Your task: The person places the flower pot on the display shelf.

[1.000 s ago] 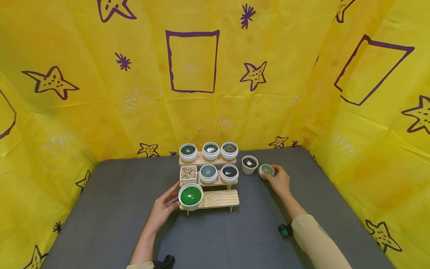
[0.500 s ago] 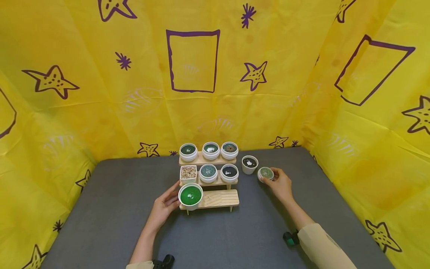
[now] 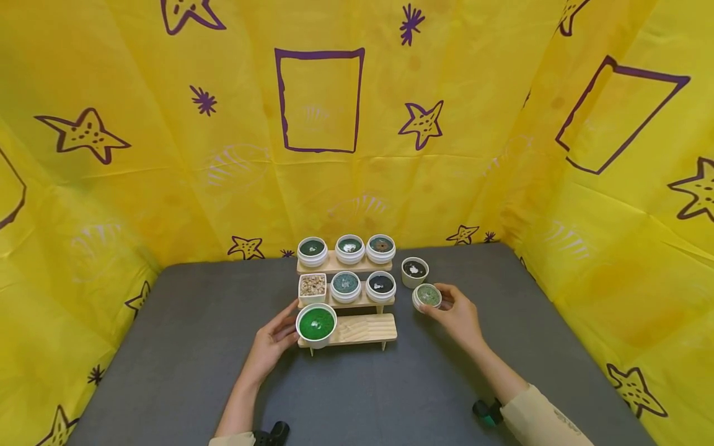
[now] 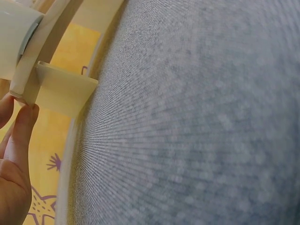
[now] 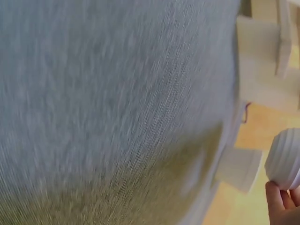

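My right hand [image 3: 460, 316] holds a small white ribbed pot [image 5: 286, 159] with pale green filling [image 3: 428, 295] between thumb and fingers. It is lifted off the table, just in front of a white cup [image 3: 415, 270] with dark filling. On the left, my left hand [image 3: 270, 347] grips the end of the lowest shelf of a three-step wooden stand [image 3: 365, 329]; in the left wrist view, fingertips [image 4: 30, 112] meet the shelf's corner. Beside that hand, a white pot with bright green filling [image 3: 317, 325] stands on this shelf.
The middle shelf bears a square pot of pebbles [image 3: 313, 288], a teal-filled pot [image 3: 346, 287] and a dark-filled pot [image 3: 382, 286]. Along the top shelf stand three white pots, one being a dark green one [image 3: 312, 251]. A yellow patterned cloth [image 3: 357, 186] surrounds the grey table [image 3: 195, 347].
My right hand has carried the pale green pot leftward and nearer to me, toward the stand. My left hand stays at the stand's end.
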Available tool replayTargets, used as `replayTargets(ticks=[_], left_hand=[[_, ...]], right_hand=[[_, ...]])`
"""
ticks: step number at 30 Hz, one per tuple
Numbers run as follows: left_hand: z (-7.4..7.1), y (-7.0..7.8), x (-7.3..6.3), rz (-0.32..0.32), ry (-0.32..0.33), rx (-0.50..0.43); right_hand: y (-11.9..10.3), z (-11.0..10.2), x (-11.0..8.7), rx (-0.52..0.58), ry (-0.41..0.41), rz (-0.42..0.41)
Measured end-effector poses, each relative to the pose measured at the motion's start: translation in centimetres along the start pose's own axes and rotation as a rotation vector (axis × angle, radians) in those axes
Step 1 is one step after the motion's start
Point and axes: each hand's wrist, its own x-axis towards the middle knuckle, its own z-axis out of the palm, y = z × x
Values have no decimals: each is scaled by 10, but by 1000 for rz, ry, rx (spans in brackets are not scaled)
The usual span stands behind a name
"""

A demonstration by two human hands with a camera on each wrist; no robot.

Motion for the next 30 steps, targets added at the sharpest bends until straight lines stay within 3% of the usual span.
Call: replayTargets(ticks=[18,30], left_hand=[[1,1,0,-6,9,15],[0,3,-1,-18,1,9]], right_hand=[[-26,14,-35,96,-82,-49],[-34,36,-58,182,-127,-79]])
